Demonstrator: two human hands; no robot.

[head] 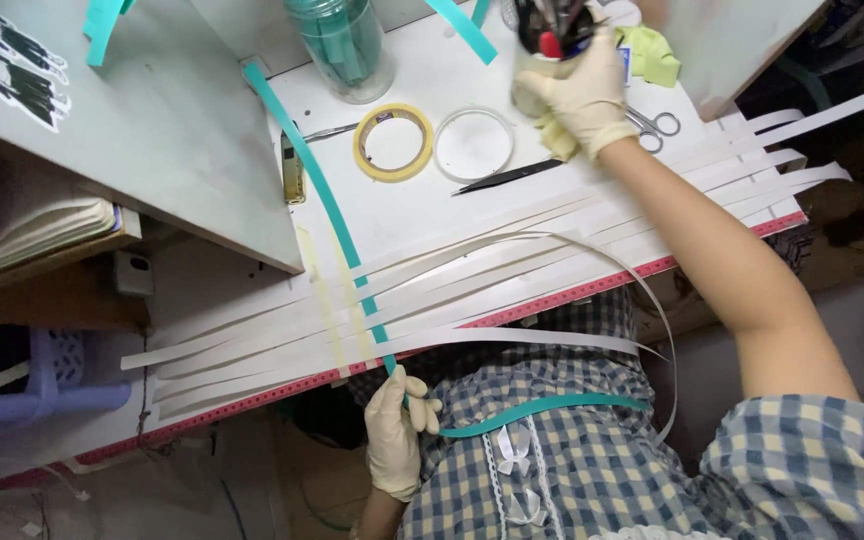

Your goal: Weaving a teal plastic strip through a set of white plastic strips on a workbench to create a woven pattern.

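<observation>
Both my hands wear pale gloves. My left hand (395, 432) is at the near edge of the white table (422, 215), pinching a long teal paper strip (324, 195) that runs across several white paper strips (512, 268) laid side by side, then curls back over my checked dress. My right hand (580, 92) reaches to the far side and grips a cup of pens and tools (537, 60). A yellow-green cloth (652, 52) lies beside it.
On the table lie a roll of yellow tape (393, 142), a clear round lid (474, 144), a black blade (508, 177), scissors (656, 125) and a green-tinted glass jar (345, 45). A grey board (142, 130) overhangs the left. A red ruled edge (552, 302) borders the table front.
</observation>
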